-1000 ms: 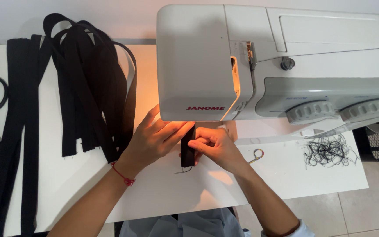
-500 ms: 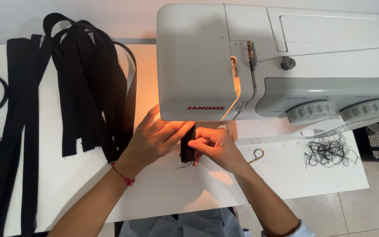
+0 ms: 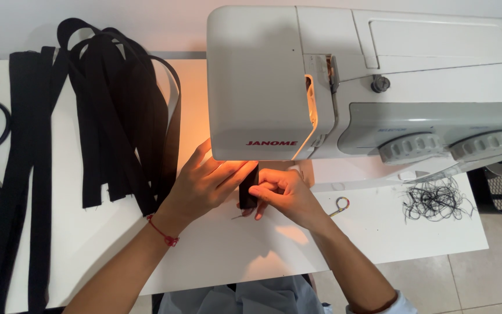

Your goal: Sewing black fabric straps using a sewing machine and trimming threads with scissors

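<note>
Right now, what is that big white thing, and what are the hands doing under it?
The big white thing is a sewing machine. The picture comes from a camera on the person's head, looking down at a white table. Both hands meet under the machine's lamp: the left hand and the right hand pinch a short black strap between them. More black straps lie in a heap on the left. On the right sit a tangle of cut black threads and small snips.
</note>
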